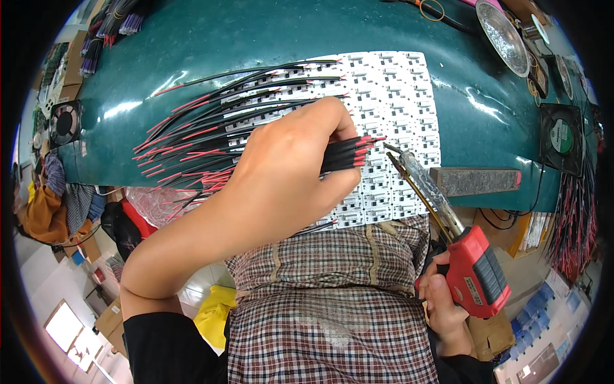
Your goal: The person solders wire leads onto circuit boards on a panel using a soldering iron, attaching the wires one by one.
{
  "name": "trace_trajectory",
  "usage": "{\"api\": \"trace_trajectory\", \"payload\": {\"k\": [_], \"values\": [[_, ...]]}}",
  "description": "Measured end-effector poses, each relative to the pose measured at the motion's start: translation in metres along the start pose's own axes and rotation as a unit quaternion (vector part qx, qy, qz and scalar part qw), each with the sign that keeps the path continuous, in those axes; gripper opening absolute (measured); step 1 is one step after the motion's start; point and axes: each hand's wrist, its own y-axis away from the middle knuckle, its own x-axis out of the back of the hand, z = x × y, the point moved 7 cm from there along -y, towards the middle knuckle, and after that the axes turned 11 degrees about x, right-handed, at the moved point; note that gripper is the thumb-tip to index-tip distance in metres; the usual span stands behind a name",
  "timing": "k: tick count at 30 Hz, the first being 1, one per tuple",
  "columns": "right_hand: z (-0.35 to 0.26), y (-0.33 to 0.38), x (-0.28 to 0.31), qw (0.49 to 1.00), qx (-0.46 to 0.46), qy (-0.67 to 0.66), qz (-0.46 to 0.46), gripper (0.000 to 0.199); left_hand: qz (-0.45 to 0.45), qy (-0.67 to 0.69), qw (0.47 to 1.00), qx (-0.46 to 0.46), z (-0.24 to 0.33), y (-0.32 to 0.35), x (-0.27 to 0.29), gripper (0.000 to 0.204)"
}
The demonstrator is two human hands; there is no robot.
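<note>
My left hand (300, 160) is closed round a bundle of black wires (345, 155) with red ends, held over a white circuit board panel (400, 109). Small components in rows cover the panel. Many more black and red wires (192, 141) lie across its left part and stick out past its left edge. My right hand (444, 301) grips a red soldering gun (476, 275) by its handle. Its metal barrel slants up and left, and the tip is close to the red wire ends. A thin metal tube runs along the barrel. Whether the tip touches a wire I cannot tell.
A dark grey bar (476, 182) lies right of the panel on the green table mat (256, 32). Small fans (561, 138) stand at both sides. A metal dish (502, 35) is at the far right. Wire bundles (575, 217) hang over the right edge; others (115, 25) lie far left.
</note>
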Motion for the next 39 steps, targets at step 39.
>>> {"api": "trace_trajectory", "payload": {"k": [39], "values": [[0.013,0.004,-0.006,0.996,-0.004,0.047,-0.076,0.010,0.012,-0.090,0.996,0.006,-0.008,0.007,-0.016,0.017]]}}
